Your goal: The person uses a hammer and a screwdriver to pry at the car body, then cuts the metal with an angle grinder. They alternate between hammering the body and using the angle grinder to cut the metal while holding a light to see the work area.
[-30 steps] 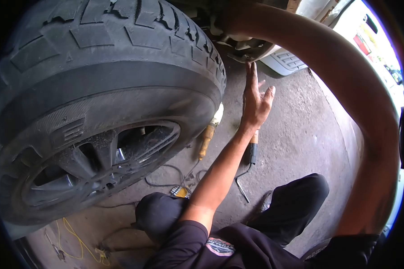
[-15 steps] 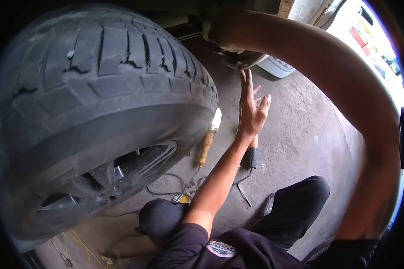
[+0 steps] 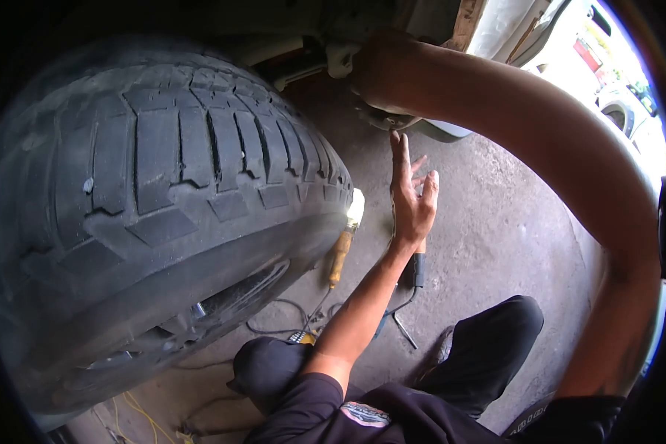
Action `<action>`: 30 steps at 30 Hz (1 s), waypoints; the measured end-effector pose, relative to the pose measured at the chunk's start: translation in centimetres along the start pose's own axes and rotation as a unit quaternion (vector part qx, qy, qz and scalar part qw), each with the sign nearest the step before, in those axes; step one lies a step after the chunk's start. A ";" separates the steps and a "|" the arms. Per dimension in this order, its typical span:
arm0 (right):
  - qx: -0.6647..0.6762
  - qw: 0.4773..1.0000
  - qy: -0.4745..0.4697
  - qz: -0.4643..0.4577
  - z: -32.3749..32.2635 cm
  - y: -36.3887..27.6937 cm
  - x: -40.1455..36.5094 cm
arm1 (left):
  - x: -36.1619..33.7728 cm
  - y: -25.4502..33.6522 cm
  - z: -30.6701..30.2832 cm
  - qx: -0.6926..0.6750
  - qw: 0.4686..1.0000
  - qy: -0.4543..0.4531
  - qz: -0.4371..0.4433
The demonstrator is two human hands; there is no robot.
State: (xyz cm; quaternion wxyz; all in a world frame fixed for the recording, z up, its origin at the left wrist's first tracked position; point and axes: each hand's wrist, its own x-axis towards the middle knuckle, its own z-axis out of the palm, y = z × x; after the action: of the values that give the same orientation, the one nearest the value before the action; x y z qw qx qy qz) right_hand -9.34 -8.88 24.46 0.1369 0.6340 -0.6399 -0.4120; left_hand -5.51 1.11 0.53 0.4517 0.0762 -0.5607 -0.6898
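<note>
My left hand (image 3: 414, 200) is raised with its fingers stretched and apart. One fingertip is right at the underside of a rounded metal part (image 3: 391, 120) beneath the vehicle. From the right, my right arm arches over to the same part; my right hand (image 3: 374, 70) lies over it in deep shadow, its fingers hidden. A large treaded tire (image 3: 177, 163) on a spoked wheel fills the left side. Just below the tire's right edge, a lit work lamp (image 3: 340, 255) with a wooden handle is on the floor.
Behind my left wrist stands an orange-and-black tool handle (image 3: 419, 270) with a cord. A bent metal rod (image 3: 405, 331), dark cable (image 3: 274, 329) and yellow cord (image 3: 142, 418) lie on the concrete. My bent leg (image 3: 492, 344) is at lower right. Vehicles show outside at upper right.
The view has shifted, so the tire sits lower and shows more tread. My left hand appears slightly lower and further left, still under the metal part. My right hand stays over it.
</note>
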 end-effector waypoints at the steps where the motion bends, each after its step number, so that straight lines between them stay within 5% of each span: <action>1: -0.003 1.000 -0.001 -0.002 0.0 -0.1 -0.2 | 0.0 -0.3 0.0 0.001 1.000 0.015 0.012; 8: 0.000 1.000 -0.014 -0.005 0.3 -0.5 -0.3 | 1.2 -0.3 -1.2 -0.046 0.994 0.095 -0.031; 22: -0.009 0.997 0.078 0.007 -0.7 -4.1 -4.1 | 0.8 -2.9 -2.3 -0.020 0.996 0.082 -0.020; 26: 0.075 0.950 0.291 0.081 2.0 -4.7 -10.5 | 0.8 -4.5 -3.6 0.025 0.994 0.110 0.006; 30: 0.163 0.927 0.291 0.174 8.6 -5.4 -16.6 | 0.2 -5.7 -4.8 0.000 0.982 0.140 -0.126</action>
State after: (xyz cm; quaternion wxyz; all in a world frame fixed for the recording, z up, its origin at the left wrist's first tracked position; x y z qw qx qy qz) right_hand -8.98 10.29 21.09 0.2816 0.6180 -0.7307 -0.0695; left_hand -5.70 -2.62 -5.94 0.4350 0.2426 -0.4777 -0.7237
